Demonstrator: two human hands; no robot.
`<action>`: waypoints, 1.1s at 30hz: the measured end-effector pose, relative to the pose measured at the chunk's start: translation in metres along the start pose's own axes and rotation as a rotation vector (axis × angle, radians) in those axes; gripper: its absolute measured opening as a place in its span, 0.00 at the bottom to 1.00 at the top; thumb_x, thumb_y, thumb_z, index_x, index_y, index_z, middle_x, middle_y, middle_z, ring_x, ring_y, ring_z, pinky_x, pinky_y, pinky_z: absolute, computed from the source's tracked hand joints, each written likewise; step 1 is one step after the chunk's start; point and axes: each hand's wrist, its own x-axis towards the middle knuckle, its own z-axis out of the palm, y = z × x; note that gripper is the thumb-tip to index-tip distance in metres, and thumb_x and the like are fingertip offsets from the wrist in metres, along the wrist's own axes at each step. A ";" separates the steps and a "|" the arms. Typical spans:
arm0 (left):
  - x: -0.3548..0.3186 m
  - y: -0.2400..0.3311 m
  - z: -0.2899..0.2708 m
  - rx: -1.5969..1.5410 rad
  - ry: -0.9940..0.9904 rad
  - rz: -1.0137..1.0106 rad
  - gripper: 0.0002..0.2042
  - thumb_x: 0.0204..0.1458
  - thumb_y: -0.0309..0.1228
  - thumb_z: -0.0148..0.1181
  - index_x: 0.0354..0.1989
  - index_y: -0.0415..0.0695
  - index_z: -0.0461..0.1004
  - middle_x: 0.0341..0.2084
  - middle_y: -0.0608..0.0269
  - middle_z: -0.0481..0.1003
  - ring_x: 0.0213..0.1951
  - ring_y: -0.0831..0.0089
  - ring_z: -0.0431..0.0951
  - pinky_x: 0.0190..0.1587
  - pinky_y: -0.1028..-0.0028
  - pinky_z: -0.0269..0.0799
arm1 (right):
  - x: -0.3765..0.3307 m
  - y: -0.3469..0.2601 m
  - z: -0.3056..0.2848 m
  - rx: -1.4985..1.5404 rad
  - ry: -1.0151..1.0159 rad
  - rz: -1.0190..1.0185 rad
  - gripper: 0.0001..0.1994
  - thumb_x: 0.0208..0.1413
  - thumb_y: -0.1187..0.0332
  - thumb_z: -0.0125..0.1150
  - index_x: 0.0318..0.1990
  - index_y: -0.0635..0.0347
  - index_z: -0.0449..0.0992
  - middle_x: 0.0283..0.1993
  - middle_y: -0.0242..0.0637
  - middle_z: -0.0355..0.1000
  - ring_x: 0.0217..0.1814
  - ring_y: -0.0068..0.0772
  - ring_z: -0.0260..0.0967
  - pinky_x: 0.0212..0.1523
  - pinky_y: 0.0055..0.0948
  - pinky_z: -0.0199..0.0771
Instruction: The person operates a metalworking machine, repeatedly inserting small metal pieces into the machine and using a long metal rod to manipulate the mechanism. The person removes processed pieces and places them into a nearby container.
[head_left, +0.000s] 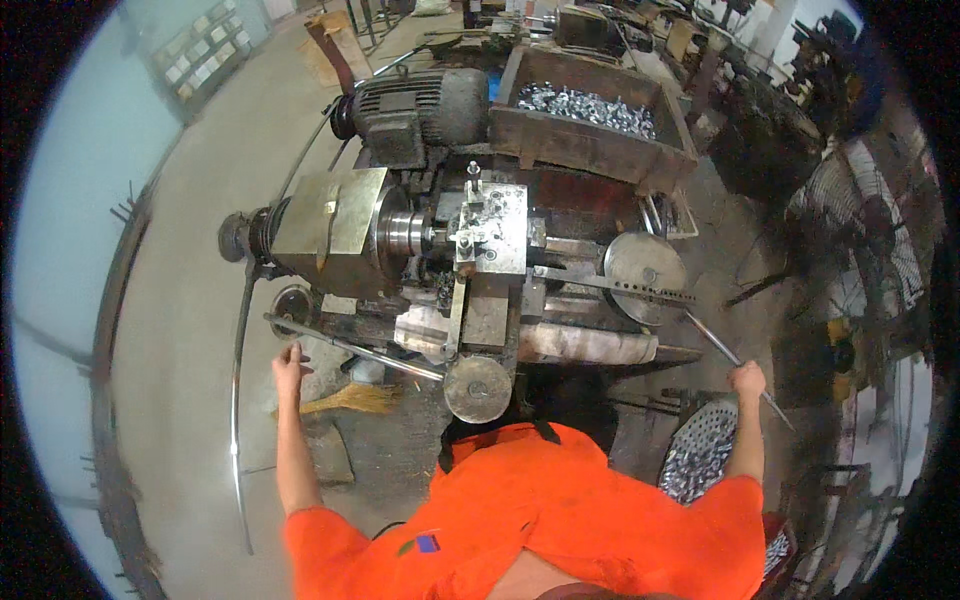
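Note:
My right hand (746,379) is wrapped round a slim metal rod (716,341), which runs up to a perforated flat bar (620,286) by a large round disc (645,272). My left hand (288,367) is just below the free end of a long steel lever (365,352), with its fingers curled. Whatever it may hold is too small to make out. That lever joins a round metal hub (477,389) in front of me. Between my arms stands a lathe-like machine with a shiny spindle chuck (401,234) facing a tool block (497,230).
Behind the machine are a grimy electric motor (420,108) and a wooden box (590,145) of small shiny metal parts. A perforated basket (697,452) of similar parts is below my right arm. A straw broom (355,399) lies by my left arm. Cluttered gear lines the right side.

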 end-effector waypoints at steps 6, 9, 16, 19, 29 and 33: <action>-0.010 0.046 0.035 -0.075 -0.042 -0.158 0.21 0.51 0.44 0.56 0.39 0.34 0.69 0.24 0.54 0.73 0.17 0.67 0.75 0.18 0.71 0.73 | -0.112 -0.018 0.000 0.105 -0.077 -0.127 0.16 0.36 0.58 0.58 0.28 0.61 0.74 0.35 0.53 0.72 0.38 0.53 0.71 0.40 0.43 0.71; -0.007 0.038 0.067 -0.158 0.091 -0.099 0.16 0.52 0.38 0.53 0.35 0.34 0.66 0.22 0.56 0.71 0.18 0.66 0.74 0.17 0.69 0.75 | -0.158 -0.027 0.018 0.500 -0.096 -0.103 0.14 0.37 0.59 0.56 0.26 0.61 0.74 0.27 0.49 0.72 0.31 0.50 0.70 0.32 0.41 0.70; -0.001 0.030 0.062 -0.187 0.061 -0.096 0.19 0.48 0.34 0.54 0.41 0.31 0.60 0.29 0.47 0.71 0.18 0.62 0.75 0.16 0.68 0.77 | -0.197 -0.056 0.016 0.886 -0.128 -0.118 0.12 0.38 0.63 0.51 0.25 0.64 0.70 0.17 0.41 0.65 0.20 0.36 0.60 0.22 0.33 0.59; -0.003 0.035 0.060 -0.143 0.050 -0.126 0.20 0.48 0.35 0.53 0.41 0.30 0.59 0.27 0.46 0.72 0.16 0.62 0.74 0.15 0.69 0.76 | -0.199 -0.058 0.014 0.860 -0.156 -0.126 0.11 0.37 0.64 0.50 0.25 0.65 0.70 0.17 0.42 0.63 0.19 0.37 0.60 0.22 0.35 0.58; 0.002 0.044 0.040 0.097 -0.153 -0.284 0.22 0.47 0.44 0.53 0.32 0.32 0.69 0.14 0.48 0.73 0.11 0.62 0.74 0.12 0.72 0.70 | -0.166 -0.044 -0.002 0.516 -0.033 -0.159 0.16 0.35 0.63 0.57 0.33 0.63 0.71 0.23 0.51 0.68 0.27 0.54 0.67 0.29 0.44 0.67; 0.015 0.031 0.037 0.134 -0.196 -0.314 0.24 0.49 0.48 0.53 0.36 0.33 0.68 0.15 0.49 0.73 0.11 0.62 0.73 0.13 0.73 0.69 | -0.056 0.007 0.006 0.149 0.149 -0.281 0.18 0.36 0.60 0.58 0.35 0.62 0.72 0.31 0.50 0.71 0.33 0.53 0.70 0.34 0.46 0.70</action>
